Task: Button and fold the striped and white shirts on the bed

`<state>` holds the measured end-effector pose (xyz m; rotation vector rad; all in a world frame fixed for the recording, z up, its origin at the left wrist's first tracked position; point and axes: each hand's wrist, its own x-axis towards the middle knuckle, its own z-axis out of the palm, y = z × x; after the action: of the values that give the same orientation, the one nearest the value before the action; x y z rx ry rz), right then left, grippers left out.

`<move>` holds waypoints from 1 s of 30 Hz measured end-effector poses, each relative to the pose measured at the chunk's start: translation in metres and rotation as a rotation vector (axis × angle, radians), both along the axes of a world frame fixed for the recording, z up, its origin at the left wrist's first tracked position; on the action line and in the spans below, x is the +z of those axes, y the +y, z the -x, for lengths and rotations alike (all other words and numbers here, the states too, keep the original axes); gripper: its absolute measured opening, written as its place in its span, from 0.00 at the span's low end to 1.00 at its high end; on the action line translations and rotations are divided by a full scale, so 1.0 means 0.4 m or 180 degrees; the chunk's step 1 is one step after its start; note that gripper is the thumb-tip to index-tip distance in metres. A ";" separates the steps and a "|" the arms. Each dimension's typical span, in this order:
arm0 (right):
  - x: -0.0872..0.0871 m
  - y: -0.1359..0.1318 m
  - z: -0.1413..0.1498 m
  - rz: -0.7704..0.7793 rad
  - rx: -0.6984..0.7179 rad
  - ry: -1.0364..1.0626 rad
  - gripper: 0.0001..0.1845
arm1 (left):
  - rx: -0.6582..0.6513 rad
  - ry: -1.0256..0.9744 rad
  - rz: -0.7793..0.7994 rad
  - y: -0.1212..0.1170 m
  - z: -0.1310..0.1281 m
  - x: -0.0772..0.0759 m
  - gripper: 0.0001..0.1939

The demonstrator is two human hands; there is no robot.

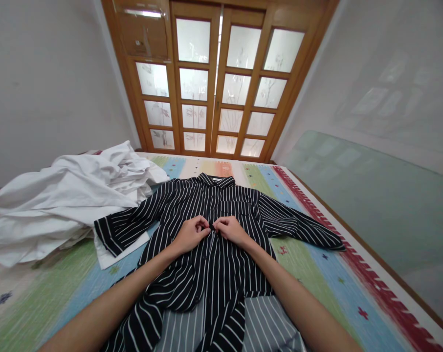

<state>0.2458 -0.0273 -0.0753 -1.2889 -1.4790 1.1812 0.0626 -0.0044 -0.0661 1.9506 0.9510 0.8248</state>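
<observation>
A black shirt with white stripes point(239, 254) lies face up, its collar at the far end and both sleeves spread out sideways. At the middle of its front placket, my left hand point(190, 234) pinches the cloth between thumb and fingers. My right hand point(230, 230) pinches the placket from the other side, its fingertips almost meeting those of the left. Whatever button sits between the fingertips is too hidden to make out. Below the hands the front hangs partly apart, and the lower hem is folded and bunched towards me, showing a greyer inner side.
White crumpled cloth point(71, 186) is heaped at the left, by the shirt's sleeve. A colourful striped bed cover point(317, 274) lies under everything. Beyond stand wooden doors with glass panes point(210, 83); a pale green panel point(383, 195) runs along the right wall.
</observation>
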 end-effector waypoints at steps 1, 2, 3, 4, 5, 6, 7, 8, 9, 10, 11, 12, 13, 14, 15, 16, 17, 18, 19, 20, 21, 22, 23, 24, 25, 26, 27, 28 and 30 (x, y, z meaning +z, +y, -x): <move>0.001 -0.001 -0.002 0.0036 0.0030 0.0048 0.09 | -0.0024 -0.0032 0.0009 0.000 0.000 -0.002 0.08; 0.002 -0.001 -0.004 0.0053 0.0068 0.0069 0.09 | -0.0080 -0.0052 0.0011 0.001 0.001 -0.004 0.12; 0.002 -0.002 -0.006 0.0051 0.0107 0.0065 0.09 | -0.0154 -0.0056 -0.0004 0.001 0.002 -0.005 0.15; 0.002 -0.003 -0.008 0.0037 0.0145 0.0045 0.09 | -0.0233 -0.0035 -0.0039 0.002 0.003 -0.006 0.18; 0.002 -0.003 -0.010 0.0010 0.0176 0.0023 0.08 | -0.0297 0.0001 -0.0085 0.003 0.004 -0.006 0.18; 0.001 -0.004 -0.011 -0.0024 0.0197 0.0005 0.08 | -0.0337 0.0041 -0.0125 0.004 0.006 -0.006 0.18; 0.000 -0.004 -0.012 -0.0055 0.0216 -0.0009 0.08 | -0.0346 0.0075 -0.0145 0.005 0.007 -0.006 0.16; -0.001 -0.005 -0.013 -0.0076 0.0229 -0.0019 0.08 | -0.0333 0.0101 -0.0145 0.006 0.009 -0.006 0.13; -0.001 -0.005 -0.013 -0.0085 0.0237 -0.0028 0.10 | -0.0303 0.0115 -0.0131 0.007 0.010 -0.006 0.12; -0.002 -0.006 -0.013 -0.0081 0.0245 -0.0041 0.11 | -0.0276 0.0119 -0.0105 0.008 0.012 -0.006 0.10; -0.002 -0.006 -0.012 -0.0071 0.0247 -0.0060 0.13 | -0.0244 0.0116 -0.0079 0.008 0.013 -0.006 0.09; -0.002 -0.007 -0.012 -0.0060 0.0250 -0.0079 0.14 | -0.0215 0.0110 -0.0061 0.008 0.013 -0.006 0.08; -0.001 -0.008 -0.011 -0.0055 0.0254 -0.0093 0.16 | -0.0187 0.0094 -0.0051 0.008 0.014 -0.006 0.08; -0.001 -0.008 -0.011 -0.0051 0.0260 -0.0103 0.17 | -0.0170 0.0070 -0.0040 0.008 0.014 -0.006 0.08; -0.001 -0.009 -0.010 -0.0046 0.0269 -0.0113 0.18 | -0.0164 0.0037 -0.0020 0.007 0.014 -0.006 0.08; -0.002 -0.009 -0.009 -0.0037 0.0278 -0.0119 0.18 | -0.0163 -0.0008 0.0008 0.007 0.014 -0.006 0.08; -0.003 -0.010 -0.008 -0.0029 0.0276 -0.0120 0.19 | -0.0171 -0.0067 0.0043 0.007 0.013 -0.006 0.08; -0.004 -0.010 -0.007 -0.0028 0.0265 -0.0115 0.19 | -0.0187 -0.0134 0.0085 0.007 0.012 -0.007 0.08; -0.005 -0.010 -0.007 -0.0038 0.0247 -0.0104 0.19 | -0.0198 -0.0203 0.0126 0.008 0.012 -0.007 0.08; -0.006 -0.010 -0.006 -0.0057 0.0224 -0.0088 0.18 | -0.0197 -0.0271 0.0162 0.008 0.011 -0.009 0.07; -0.006 -0.010 -0.005 -0.0079 0.0203 -0.0073 0.17 | -0.0183 -0.0332 0.0194 0.009 0.010 -0.010 0.07; -0.006 -0.010 -0.005 -0.0090 0.0182 -0.0063 0.16 | -0.0161 -0.0382 0.0232 0.009 0.009 -0.012 0.06; -0.005 -0.010 -0.005 -0.0081 0.0164 -0.0059 0.14 | -0.0136 -0.0423 0.0283 0.010 0.008 -0.013 0.06; -0.003 -0.010 -0.006 -0.0050 0.0150 -0.0060 0.12 | -0.0113 -0.0460 0.0349 0.010 0.007 -0.015 0.06; -0.001 -0.010 -0.006 -0.0008 0.0138 -0.0061 0.11 | -0.0099 -0.0498 0.0423 0.011 0.006 -0.017 0.06; 0.001 -0.011 -0.007 0.0026 0.0133 -0.0057 0.10 | -0.0095 -0.0541 0.0496 0.011 0.005 -0.018 0.06; 0.002 -0.012 -0.008 0.0044 0.0134 -0.0046 0.09 | -0.0092 -0.0589 0.0560 0.012 0.004 -0.020 0.06; 0.003 -0.013 -0.009 0.0042 0.0142 -0.0038 0.09 | -0.0087 -0.0642 0.0615 0.012 0.003 -0.022 0.06; 0.004 -0.014 -0.009 -0.0018 0.0163 -0.0041 0.09 | -0.0075 -0.0741 0.0707 0.013 0.002 -0.025 0.07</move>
<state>0.2493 -0.0331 -0.0736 -1.2638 -1.5318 1.2028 0.0620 0.0009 -0.0759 1.6337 0.8408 0.8721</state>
